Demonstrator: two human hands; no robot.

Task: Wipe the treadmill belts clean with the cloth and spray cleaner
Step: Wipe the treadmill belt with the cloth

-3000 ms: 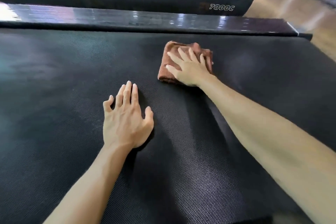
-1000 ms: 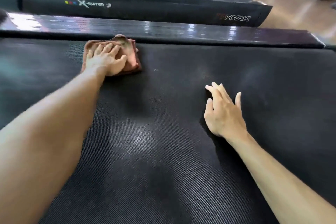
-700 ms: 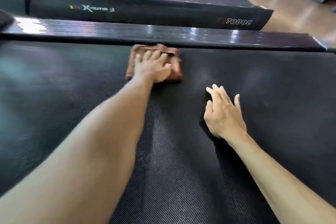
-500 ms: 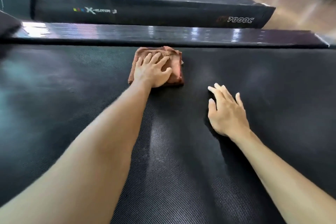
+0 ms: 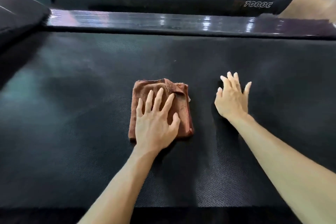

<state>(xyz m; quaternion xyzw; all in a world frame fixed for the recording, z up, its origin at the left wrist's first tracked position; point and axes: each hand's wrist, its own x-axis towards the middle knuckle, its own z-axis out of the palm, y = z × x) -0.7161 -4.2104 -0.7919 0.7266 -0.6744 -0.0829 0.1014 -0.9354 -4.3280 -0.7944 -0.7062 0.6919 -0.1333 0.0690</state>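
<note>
left hand (image 5: 154,123) flat, fingers spread, pressing the brown cloth (image 5: 181,112) on the treadmill belt (image 5: 72,132). right hand (image 5: 231,100) at its 3 o'clock, flat on the belt, holding nothing.

Both bare forearms reach forward from the lower edge of the view, the left one rising from the bottom centre and the right one coming in from the lower right corner. The left hand (image 5: 156,123) lies palm down with its fingers (image 5: 160,96) straight and spread, the thumb angled out to the right, pressing flat on the cloth (image 5: 183,111). The right hand (image 5: 231,100) sits just beside it, also palm down, fingers extended and slightly fanned, thumb held out to the left, resting flat on the belt (image 5: 91,114). Both wrists are straight and neither hand curls round anything.
</note>
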